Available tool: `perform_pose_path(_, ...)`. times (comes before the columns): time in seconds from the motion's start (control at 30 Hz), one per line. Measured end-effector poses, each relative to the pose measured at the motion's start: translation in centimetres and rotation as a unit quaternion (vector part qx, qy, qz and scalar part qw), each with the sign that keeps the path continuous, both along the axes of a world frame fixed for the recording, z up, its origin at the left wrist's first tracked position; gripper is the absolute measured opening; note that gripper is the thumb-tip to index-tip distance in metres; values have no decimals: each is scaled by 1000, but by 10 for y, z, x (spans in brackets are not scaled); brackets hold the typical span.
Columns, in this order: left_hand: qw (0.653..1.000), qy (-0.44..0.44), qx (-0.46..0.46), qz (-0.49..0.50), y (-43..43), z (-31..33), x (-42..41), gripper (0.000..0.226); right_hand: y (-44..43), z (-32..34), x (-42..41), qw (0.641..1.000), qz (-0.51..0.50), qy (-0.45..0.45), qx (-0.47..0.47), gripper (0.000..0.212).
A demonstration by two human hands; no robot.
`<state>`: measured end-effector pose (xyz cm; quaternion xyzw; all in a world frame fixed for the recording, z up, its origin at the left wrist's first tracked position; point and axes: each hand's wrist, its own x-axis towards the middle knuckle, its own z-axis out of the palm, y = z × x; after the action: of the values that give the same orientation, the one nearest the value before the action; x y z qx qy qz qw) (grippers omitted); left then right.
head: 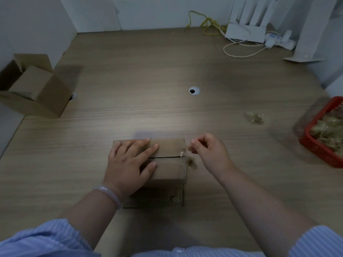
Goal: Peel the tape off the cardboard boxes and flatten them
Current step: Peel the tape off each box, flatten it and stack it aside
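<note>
Under left hand [128,164], box [168,160] seam split, tape [191,162] crumpled

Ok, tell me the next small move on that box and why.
Probably pull the tape off to the right, clear of the box. The right hand pinches its loose end at the box's right edge, the top seam already looks bare, and the left hand presses the box down.

Open tabletop [148,71] ahead, box [33,89] far left, basket [315,143] right — edges crowded
</note>
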<state>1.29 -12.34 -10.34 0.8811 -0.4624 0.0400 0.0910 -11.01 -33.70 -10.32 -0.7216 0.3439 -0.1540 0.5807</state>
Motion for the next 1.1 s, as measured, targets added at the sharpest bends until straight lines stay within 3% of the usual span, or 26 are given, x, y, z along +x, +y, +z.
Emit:
perform_pose_path(0.13,1000,1,8,15,-4,1,-4,49,6,4,-16,995,-35,-37,90,15)
perform_pose_path(0.3,1000,3,16,19,-3,1,-4,50,12,-1,-18,973,-81,13,215,18)
perform_pose_path(0.37,1000,5,18,19,-3,1,-4,50,16,-2,-18,970,-79,39,228,8)
perform_pose_path(0.43,1000,9,17,18,-3,0,-3,51,20,-4,-18,977,-57,56,198,16)
perform_pose_path(0.57,1000,2,17,15,-4,1,-3,50,27,-5,-15,991,10,119,-62,22)
perform_pose_path(0.67,1000,0,16,16,-4,1,-3,50,35,-6,-18,984,11,108,-144,28)
perform_pose_path(0.77,1000,3,18,18,-4,2,-4,51,39,-8,-22,986,-23,94,-132,26)
perform_pose_path(0.97,999,14,21,32,-8,2,-3,54,39,-9,-32,994,-103,43,-21,5)
perform_pose_path(1.1,999,9,23,39,-10,1,-4,55,40,-9,-43,994,-103,8,43,13)
